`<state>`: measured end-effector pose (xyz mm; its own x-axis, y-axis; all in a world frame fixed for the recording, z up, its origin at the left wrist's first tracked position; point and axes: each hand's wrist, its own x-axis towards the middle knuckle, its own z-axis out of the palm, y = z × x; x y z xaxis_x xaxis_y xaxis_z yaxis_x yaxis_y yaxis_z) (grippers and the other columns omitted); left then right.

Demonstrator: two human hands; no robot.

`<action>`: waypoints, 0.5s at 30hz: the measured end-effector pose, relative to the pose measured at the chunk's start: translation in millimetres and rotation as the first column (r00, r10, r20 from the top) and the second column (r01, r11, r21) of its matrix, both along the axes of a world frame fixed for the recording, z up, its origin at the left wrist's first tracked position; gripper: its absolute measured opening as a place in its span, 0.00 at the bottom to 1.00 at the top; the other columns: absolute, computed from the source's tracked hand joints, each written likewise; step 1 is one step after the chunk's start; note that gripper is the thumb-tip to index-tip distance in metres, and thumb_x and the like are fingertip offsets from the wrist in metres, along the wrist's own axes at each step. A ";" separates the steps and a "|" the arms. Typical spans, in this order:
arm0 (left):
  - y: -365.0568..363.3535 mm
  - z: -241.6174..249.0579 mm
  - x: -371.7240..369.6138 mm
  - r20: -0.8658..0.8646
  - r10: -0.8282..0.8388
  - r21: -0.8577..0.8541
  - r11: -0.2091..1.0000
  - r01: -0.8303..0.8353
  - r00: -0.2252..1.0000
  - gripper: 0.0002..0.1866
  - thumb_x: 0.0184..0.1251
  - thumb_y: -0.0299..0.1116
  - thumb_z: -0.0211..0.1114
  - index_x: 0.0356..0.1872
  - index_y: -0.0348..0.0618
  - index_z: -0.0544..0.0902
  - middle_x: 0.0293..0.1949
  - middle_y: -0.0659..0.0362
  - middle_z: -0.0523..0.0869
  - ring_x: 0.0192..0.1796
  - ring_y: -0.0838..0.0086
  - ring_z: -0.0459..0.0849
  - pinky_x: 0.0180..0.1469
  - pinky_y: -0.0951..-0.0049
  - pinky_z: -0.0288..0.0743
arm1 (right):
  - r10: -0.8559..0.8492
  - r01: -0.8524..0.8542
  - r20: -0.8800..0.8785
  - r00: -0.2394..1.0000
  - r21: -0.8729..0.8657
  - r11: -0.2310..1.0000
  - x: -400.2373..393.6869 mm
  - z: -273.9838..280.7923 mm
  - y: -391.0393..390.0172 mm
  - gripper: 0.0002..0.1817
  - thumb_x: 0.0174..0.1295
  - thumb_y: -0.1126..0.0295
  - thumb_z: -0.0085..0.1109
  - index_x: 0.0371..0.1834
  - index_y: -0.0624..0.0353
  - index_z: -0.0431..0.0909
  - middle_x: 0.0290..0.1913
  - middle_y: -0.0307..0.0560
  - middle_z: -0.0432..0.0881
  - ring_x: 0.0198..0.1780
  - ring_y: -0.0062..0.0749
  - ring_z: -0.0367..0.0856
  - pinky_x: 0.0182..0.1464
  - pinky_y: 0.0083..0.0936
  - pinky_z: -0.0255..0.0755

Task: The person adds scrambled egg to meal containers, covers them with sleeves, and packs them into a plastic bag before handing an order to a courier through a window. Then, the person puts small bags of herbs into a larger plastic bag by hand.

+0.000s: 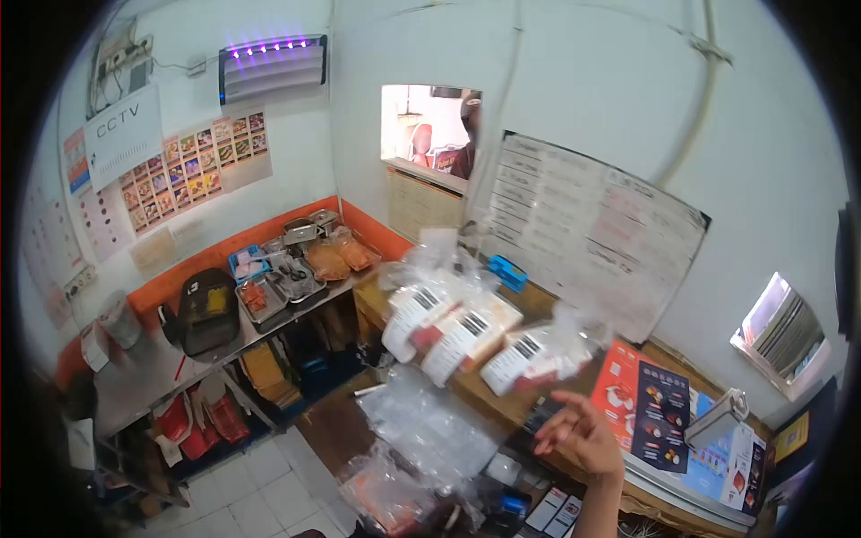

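Note:
My right hand (583, 439) is raised at the lower right, over the front edge of the wooden counter (484, 402). Its fingers are loosely bent and apart, and nothing shows in them. Just behind the fingertips is a small black object (541, 414) whose kind I cannot make out. Closest on the counter is a clear plastic bag with a white printed label (516, 363). Two more labelled bags, a middle one (466, 341) and a left one (414, 314), stand beside it. Below lie clear plastic bags (426, 421). My left hand is out of view.
Menu sheets (639, 403) and a metal holder (717, 417) sit on the counter's right. A blue object (508, 273) stands behind the bags. Along the left wall, a steel table (148, 381) carries a black backpack (206, 309) and metal trays (262, 298). A whiteboard (583, 233) hangs above.

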<state>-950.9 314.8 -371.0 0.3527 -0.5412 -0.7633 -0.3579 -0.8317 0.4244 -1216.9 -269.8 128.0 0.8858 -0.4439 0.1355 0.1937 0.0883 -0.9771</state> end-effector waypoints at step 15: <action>-234.8 2.3 295.0 0.444 0.766 -0.652 0.632 -0.419 0.465 0.18 0.72 0.40 0.63 0.53 0.37 0.81 0.50 0.48 0.81 0.58 0.49 0.78 0.66 0.46 0.65 | -0.204 0.224 -0.154 0.967 0.129 0.966 492.7 77.2 -99.4 0.25 0.77 0.49 0.54 0.64 0.57 0.67 0.42 0.53 0.84 0.35 0.37 0.85 0.32 0.24 0.79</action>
<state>-656.0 80.0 -368.8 0.9861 -0.1611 0.0400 -0.1487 -0.7502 0.6443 -724.2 -369.2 205.2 0.7733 -0.6312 -0.0604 0.0877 0.2009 -0.9757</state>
